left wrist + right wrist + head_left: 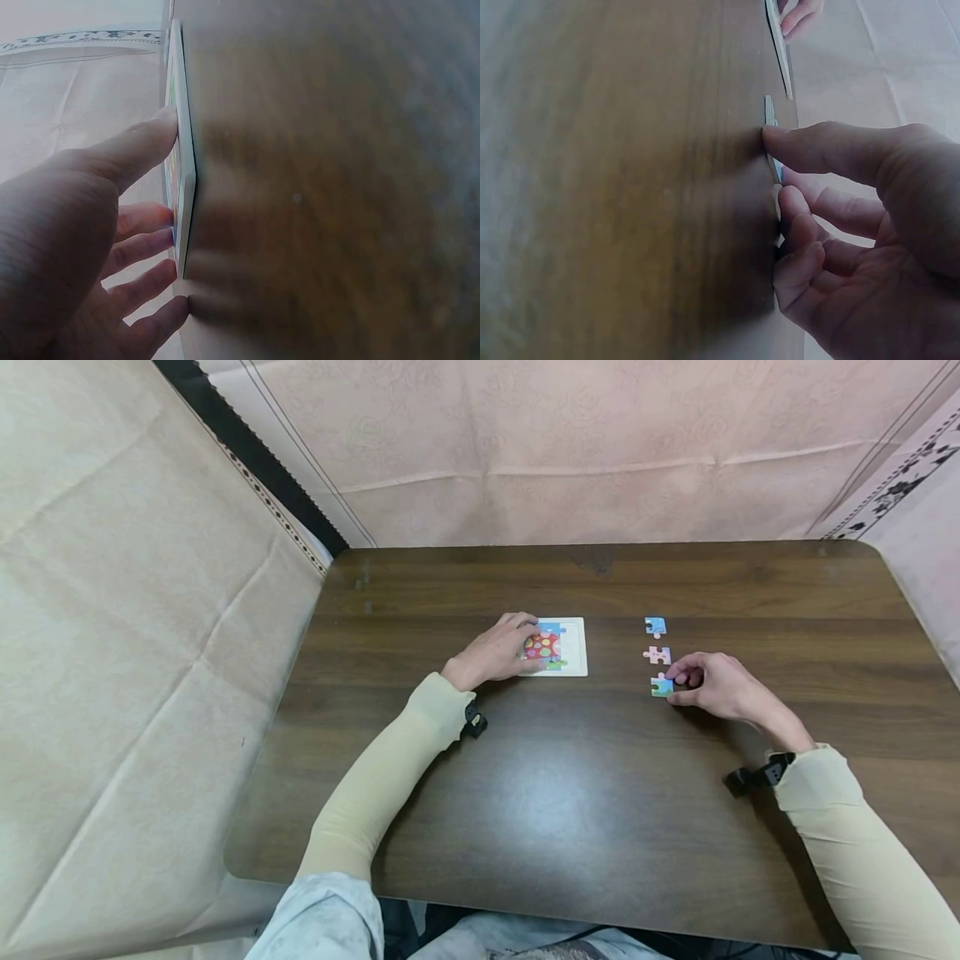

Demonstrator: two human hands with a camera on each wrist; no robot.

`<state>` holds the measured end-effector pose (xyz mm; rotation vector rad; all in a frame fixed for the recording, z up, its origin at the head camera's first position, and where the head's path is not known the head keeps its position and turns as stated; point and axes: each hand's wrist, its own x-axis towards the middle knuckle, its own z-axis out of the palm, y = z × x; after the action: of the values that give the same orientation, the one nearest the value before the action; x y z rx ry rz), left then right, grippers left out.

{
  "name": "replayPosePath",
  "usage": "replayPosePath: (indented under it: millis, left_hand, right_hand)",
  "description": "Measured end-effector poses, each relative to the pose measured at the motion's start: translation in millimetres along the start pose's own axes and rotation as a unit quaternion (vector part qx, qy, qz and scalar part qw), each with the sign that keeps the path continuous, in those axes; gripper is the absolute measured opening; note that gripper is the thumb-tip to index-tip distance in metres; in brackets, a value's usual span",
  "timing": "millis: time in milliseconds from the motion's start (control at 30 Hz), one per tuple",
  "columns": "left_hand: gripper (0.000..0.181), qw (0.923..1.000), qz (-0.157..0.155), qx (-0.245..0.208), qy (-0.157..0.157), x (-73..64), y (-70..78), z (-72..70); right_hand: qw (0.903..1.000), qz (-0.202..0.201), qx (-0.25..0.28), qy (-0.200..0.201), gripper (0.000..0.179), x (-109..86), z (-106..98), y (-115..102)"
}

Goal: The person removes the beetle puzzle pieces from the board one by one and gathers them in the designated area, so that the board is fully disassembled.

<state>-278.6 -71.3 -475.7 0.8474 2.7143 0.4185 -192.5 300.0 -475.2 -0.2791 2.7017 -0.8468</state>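
Right hand (718,685) pinches blue-green piece (662,687); left hand (498,650) spread flat on puzzle tray (573,647).

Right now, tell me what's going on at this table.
A person is working on a small jigsaw at a dark wooden table. The left hand rests on the white puzzle tray, fingers over the partly filled picture. The right hand pinches the nearest loose piece, which still lies on the table. Two more loose pieces lie in a row beyond it: a pink piece and a blue piece.
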Motion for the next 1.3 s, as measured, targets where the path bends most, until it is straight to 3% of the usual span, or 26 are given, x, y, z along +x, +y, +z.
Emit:
replayPosePath:
  millis: [300, 567, 733, 1300]
  left_hand:
    - [0.069, 1.0000, -0.003, -0.003, 0.000, -0.5, -0.9, 0.2]
    - [0.068, 1.0000, -0.005, 0.003, 0.002, -0.2, -2.4, 0.4]
    - [0.070, 1.0000, -0.007, 0.002, 0.001, -0.1, -3.4, 0.4]
    - [0.073, 1.0000, -0.003, 0.008, 0.001, 1.1, 0.5, -0.9]
  right_hand:
    - [0.9996, -0.014, -0.003, 0.023, 0.034, 0.4, -0.4, -2.4]
    - [0.9983, -0.037, -0.018, 0.042, 0.029, 9.2, -5.6, -20.0]
    - [0.9968, -0.066, -0.024, 0.039, 0.027, 20.5, -5.9, -37.7]
    - [0.9941, -0.101, -0.019, 0.036, 0.022, 77.4, 12.7, -90.6]
